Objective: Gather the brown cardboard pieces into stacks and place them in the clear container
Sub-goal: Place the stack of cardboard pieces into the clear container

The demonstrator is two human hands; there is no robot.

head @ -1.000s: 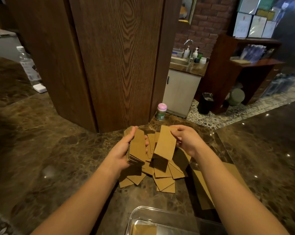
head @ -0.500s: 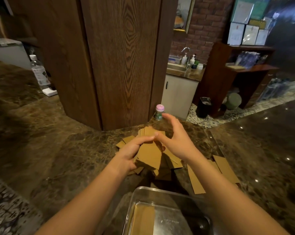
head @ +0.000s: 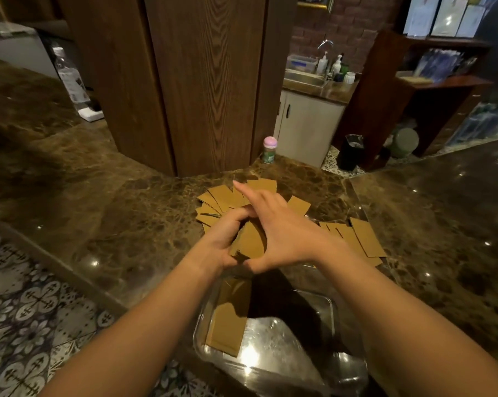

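Note:
A stack of brown cardboard pieces is held between both hands above the far end of the clear container. My left hand grips its left side. My right hand presses its right side, index finger stretched forward. Loose cardboard pieces lie fanned on the marble counter beyond the hands. More pieces lie to the right. Inside the container, a flat cardboard stack rests along the left wall.
A wooden pillar rises just behind the loose pieces. A small pink-capped bottle stands at its base. A water bottle stands far left on the counter. The counter edge drops to tiled floor at lower left.
Both hands have drawn the stack back toward me, over the container's far end. The right hand has closed in against the stack. The view has tilted down, showing more of the container.

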